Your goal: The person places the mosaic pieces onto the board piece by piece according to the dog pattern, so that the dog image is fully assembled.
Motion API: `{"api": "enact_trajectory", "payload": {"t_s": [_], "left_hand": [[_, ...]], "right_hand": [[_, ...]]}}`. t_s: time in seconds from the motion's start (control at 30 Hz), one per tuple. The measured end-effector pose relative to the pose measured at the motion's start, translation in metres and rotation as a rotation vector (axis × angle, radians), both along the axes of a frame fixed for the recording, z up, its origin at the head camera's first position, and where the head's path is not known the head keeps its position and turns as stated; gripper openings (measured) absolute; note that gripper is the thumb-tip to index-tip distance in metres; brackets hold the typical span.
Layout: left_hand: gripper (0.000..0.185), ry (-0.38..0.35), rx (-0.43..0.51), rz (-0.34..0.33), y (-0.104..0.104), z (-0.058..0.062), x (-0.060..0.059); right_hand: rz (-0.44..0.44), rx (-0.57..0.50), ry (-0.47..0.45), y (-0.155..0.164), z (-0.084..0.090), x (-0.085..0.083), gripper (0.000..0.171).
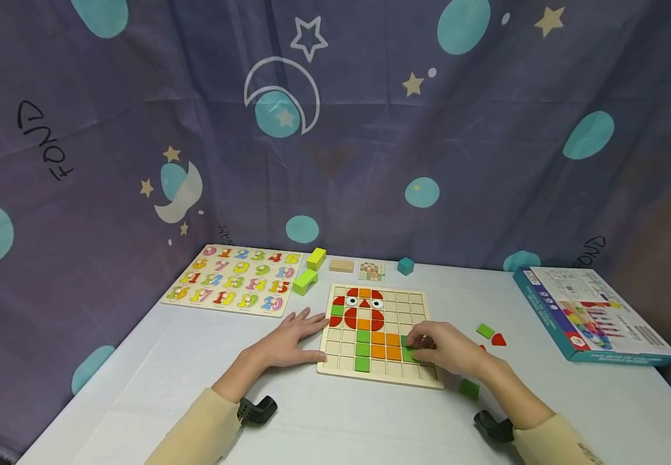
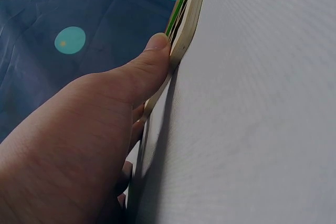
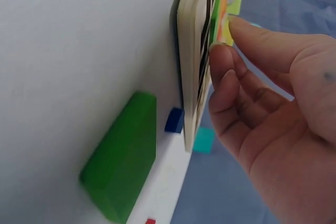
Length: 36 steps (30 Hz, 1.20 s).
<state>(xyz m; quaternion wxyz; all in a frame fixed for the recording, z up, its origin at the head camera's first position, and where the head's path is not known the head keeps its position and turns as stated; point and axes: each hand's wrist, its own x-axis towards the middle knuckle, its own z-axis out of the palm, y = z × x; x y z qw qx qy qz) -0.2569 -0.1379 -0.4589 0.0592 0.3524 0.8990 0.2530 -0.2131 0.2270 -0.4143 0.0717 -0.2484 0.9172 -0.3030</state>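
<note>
**Green tile going into the mosaic grid**

Step in hand, by the look of it — seating a green square tile (image 1: 409,354) into a cell of the wooden grid board (image 1: 416,303), lower right of the owl-like pattern, just right of the orange tiles (image 1: 385,345). Right hand (image 1: 448,349) over the board, fingertips pinched on that tile. Left hand (image 1: 289,342) flat on the bench (image 1: 196,387), fingers straight, pressed against the board's left edge — steadying, holding nothing; left wrist view confirms thumb (image 2: 152,56) against the board's rim.

Next move probably calls for: tile square to the cell walls, pressed down flush, board kept from sliding. Then another piece from the loose ones right of the board — green tile (image 1: 485,331), red piece (image 1: 498,340), green block (image 1: 469,389) near the front corner.

Hard to tell:
- Whether the tile is already seated or hovering — fingers cover it in the head view, right wrist view sees the board edge-on only.
- Exact cell — knuckles hide the grid lines.
- A further red piece partly hidden behind the right hand.
- Reference card (image 1: 372,270) behind the board too small to read.
- Box (image 1: 593,323) print illegible.
</note>
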Motion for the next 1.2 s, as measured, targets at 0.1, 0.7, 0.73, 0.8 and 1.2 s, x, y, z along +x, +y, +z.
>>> {"api": "enact_trajectory", "payload": {"t_s": [0.1,0.7,0.73,0.8,1.2], "left_hand": [[0.078,0.003,-0.006,0.002,0.000,-0.001,0.000],[0.078,-0.006,-0.001,0.002,-0.001,0.002,0.001],[0.078,-0.006,0.001,0.001,0.000,0.003,0.001],[0.078,-0.003,-0.001,0.000,0.000,0.003,0.001],[0.078,0.001,0.003,0.001,0.000,0.002,0.002]], "right_hand": [[-0.023,0.005,-0.012,0.005,0.002,0.002,0.013],[-0.032,-0.018,-0.084,0.061,0.006,0.034,0.021],[-0.052,-0.007,-0.095,0.063,0.006,0.036,0.022],[-0.076,0.011,-0.113,0.068,0.004,0.039,0.024],[-0.081,0.040,-0.138,0.075,-0.005,0.048,0.025]]}}
